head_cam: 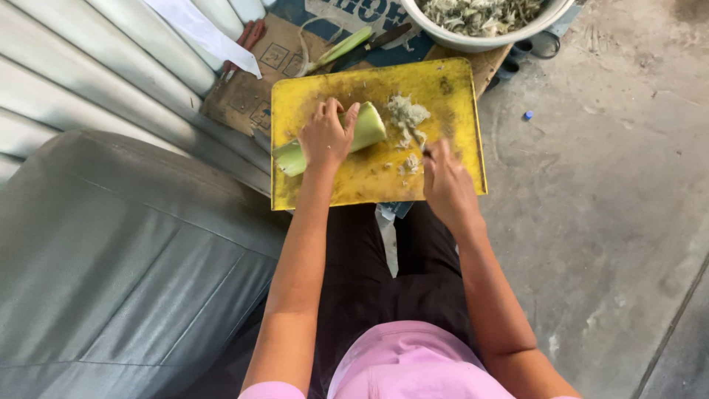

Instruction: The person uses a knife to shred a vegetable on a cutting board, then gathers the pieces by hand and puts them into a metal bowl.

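Yellow and stained, a cutting board lies under both hands, seemingly across the person's lap, with dark trousers showing just below its near edge. The left hand presses down on a pale green stalk that lies slantwise on the board; the grip is partly curled over it, fingers spread on top, thumb hidden beneath the palm, so the stalk's middle is covered and only its two ends show either side of the hand. The right hand is closed around something dark, probably a knife handle, but only a small dark tip peeks out above the knuckles and any blade is blurred or hidden, so what the grip holds cannot be told for sure. Between the two hands and just beyond the right one sits a heap of pale chopped shreds, touching the cut end of the stalk. Farther from the hands, a white bowl of similar shreds is cut off by the top edge. Left of it, on flattened cardboard, lies another green stalk. A grey cushion fills the space to the left arm's outer side.
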